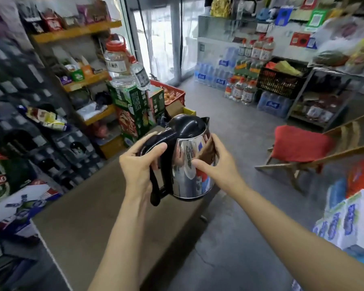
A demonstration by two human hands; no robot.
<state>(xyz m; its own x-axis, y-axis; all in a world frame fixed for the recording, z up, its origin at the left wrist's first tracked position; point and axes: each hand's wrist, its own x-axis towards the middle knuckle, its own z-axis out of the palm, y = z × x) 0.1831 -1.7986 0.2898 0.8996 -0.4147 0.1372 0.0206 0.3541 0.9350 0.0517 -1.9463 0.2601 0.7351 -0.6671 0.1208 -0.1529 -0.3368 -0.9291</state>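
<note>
A stainless steel electric kettle with a black lid and black handle is held in the air at the centre of the view. My left hand grips the black handle, thumb on top. My right hand cups the shiny body from the right side, thumb pressed on the front and fingers wrapped round the far side. The lid is down and the spout points away from me.
A brown cardboard surface lies below the kettle. Shelves of goods and stacked boxes line the left. A wooden chair with a red cushion stands to the right. Water bottle packs sit by the glass door.
</note>
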